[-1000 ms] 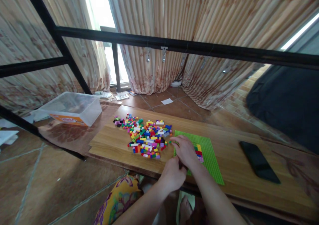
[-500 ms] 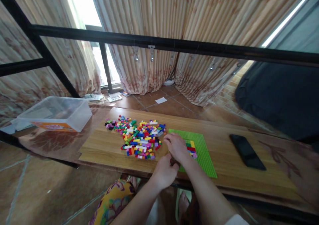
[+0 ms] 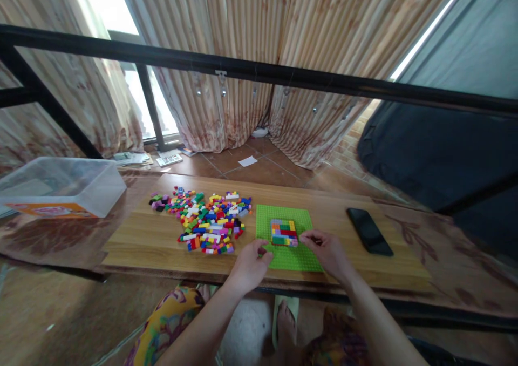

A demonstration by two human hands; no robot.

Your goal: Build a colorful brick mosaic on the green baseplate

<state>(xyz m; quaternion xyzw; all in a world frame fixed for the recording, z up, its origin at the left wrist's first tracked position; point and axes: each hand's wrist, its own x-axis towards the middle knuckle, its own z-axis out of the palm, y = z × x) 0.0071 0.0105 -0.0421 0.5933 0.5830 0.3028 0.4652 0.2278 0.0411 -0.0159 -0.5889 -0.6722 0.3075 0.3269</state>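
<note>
A green baseplate (image 3: 299, 223) lies on the wooden board, with a small block of coloured bricks (image 3: 284, 232) built on its middle. My left hand (image 3: 250, 266) rests at the plate's near left corner, fingers curled against its edge. My right hand (image 3: 328, 250) sits on the plate's near right part, fingers pinched together just right of the brick block; what they pinch is too small to make out. A loose pile of small coloured bricks (image 3: 204, 220) is spread on the board left of the plate.
A black phone (image 3: 368, 230) lies on the board to the right. A clear plastic tub (image 3: 60, 187) stands at far left. A black metal bar (image 3: 259, 73) crosses above the board. Curtains hang behind, and my patterned trouser leg (image 3: 165, 325) shows below.
The view has swung right. My right hand has left the plate's left edge by the pile and now sits at its near right, uncovering the brick block. My left hand stays at the near left corner.
</note>
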